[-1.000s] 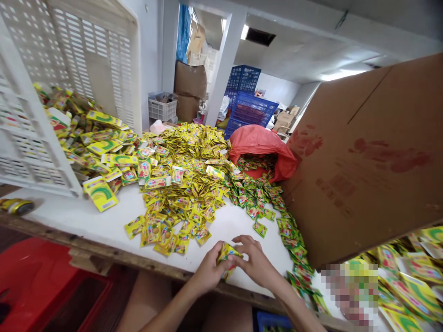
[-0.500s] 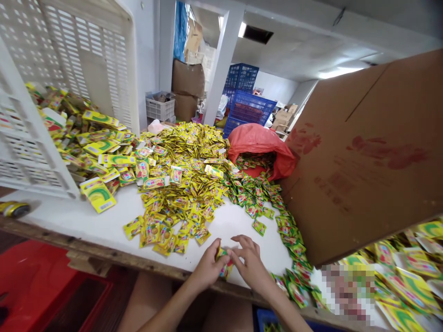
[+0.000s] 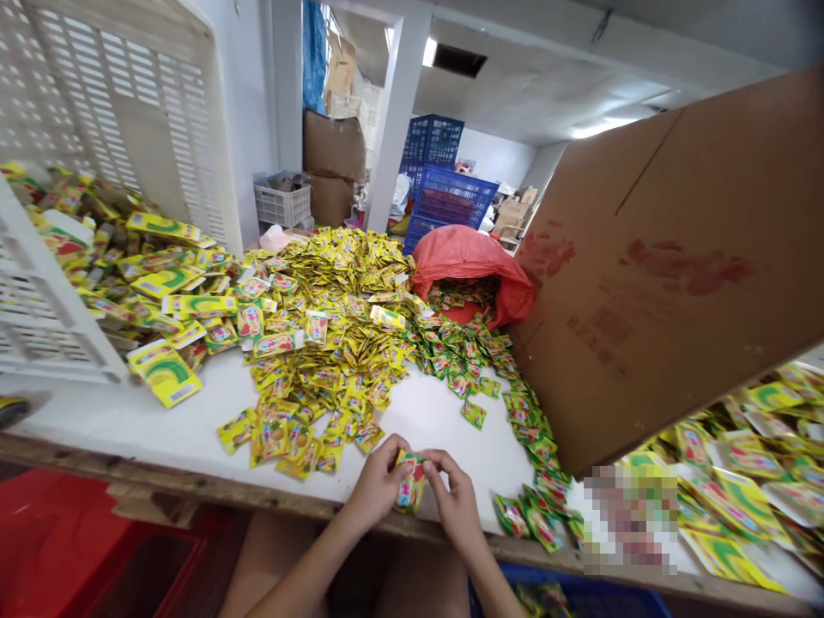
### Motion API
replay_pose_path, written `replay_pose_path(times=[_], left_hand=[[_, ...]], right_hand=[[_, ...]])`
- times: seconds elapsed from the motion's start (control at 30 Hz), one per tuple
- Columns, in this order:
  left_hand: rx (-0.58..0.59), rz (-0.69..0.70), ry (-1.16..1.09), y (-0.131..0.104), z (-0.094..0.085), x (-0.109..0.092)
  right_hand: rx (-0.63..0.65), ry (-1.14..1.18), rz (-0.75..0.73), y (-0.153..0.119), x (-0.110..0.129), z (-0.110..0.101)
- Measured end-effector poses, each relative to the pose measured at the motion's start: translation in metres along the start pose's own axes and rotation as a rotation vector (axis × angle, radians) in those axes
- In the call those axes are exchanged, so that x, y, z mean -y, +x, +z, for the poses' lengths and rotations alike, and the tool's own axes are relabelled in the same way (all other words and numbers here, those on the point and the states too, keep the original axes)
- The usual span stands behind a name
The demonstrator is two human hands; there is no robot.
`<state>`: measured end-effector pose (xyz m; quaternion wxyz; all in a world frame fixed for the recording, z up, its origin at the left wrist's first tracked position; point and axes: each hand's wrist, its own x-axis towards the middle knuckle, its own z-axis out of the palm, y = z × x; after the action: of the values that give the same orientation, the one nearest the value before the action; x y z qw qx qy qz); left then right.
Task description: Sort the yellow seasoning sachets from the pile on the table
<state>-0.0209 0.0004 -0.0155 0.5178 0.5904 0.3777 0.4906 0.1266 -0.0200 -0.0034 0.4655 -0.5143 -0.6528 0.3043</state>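
Observation:
Near the table's front edge, my left hand [image 3: 381, 482] and my right hand [image 3: 452, 491] both hold one small yellow-green box [image 3: 410, 482], its printed face with red and blue showing. The left fingers grip its left side, and the right thumb and fingers pinch its upper right corner. Beyond the hands lies a heap of small yellow packets [image 3: 341, 343]. To its right, green packets [image 3: 476, 348] spill from a red bag [image 3: 473, 257] and trail down towards the front edge.
A white crate [image 3: 222, 129] of yellow boxes [image 3: 164, 371] lies tipped at the left. A large cardboard carton [image 3: 663, 283] leans at the right, beside more boxes [image 3: 766, 489]. A blue bin [image 3: 598, 596] sits below the table edge. Blue crates [image 3: 454, 202] stand behind.
The box now faces the camera more fully, and the right fingers have closed on its upper corner. The whole view has shifted slightly, showing more of the right side.

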Motion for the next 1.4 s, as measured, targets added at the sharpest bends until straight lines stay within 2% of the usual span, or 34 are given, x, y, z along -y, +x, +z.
replay_pose_path(times=[0.1,0.23,0.37,0.53,0.8,0.97,1.13,1.27,1.33,1.4], left_hand=[[-0.006,0.054,0.064,0.004,-0.006,-0.008],[0.001,0.070,-0.003,0.006,-0.011,-0.016],[0.019,0.104,0.133,0.002,-0.015,-0.025],[-0.058,0.082,0.201,-0.001,-0.015,-0.027],[-0.127,-0.009,0.180,0.008,-0.012,-0.022],[-0.092,-0.069,0.145,0.012,-0.013,-0.027],[-0.036,0.001,0.108,0.002,-0.024,-0.022],[0.005,0.042,0.128,-0.011,-0.022,-0.021],[0.000,0.056,0.166,-0.016,-0.021,-0.026],[-0.044,0.091,0.228,-0.017,-0.031,-0.032]], right_hand=[[-0.023,-0.015,-0.034,0.007,0.001,0.000],[-0.097,0.030,-0.003,0.007,0.001,0.000],[-0.006,0.010,-0.028,0.002,0.007,0.002],[-0.033,0.010,0.024,0.004,0.016,0.004],[0.027,-0.008,0.075,0.018,0.020,0.001],[0.034,0.009,0.077,0.020,0.019,-0.002],[0.029,0.050,0.079,0.008,0.011,0.006],[0.027,0.097,0.084,-0.006,0.005,0.016],[0.000,0.050,0.080,-0.012,0.003,0.007],[-0.061,-0.066,0.066,-0.019,0.001,-0.019]])
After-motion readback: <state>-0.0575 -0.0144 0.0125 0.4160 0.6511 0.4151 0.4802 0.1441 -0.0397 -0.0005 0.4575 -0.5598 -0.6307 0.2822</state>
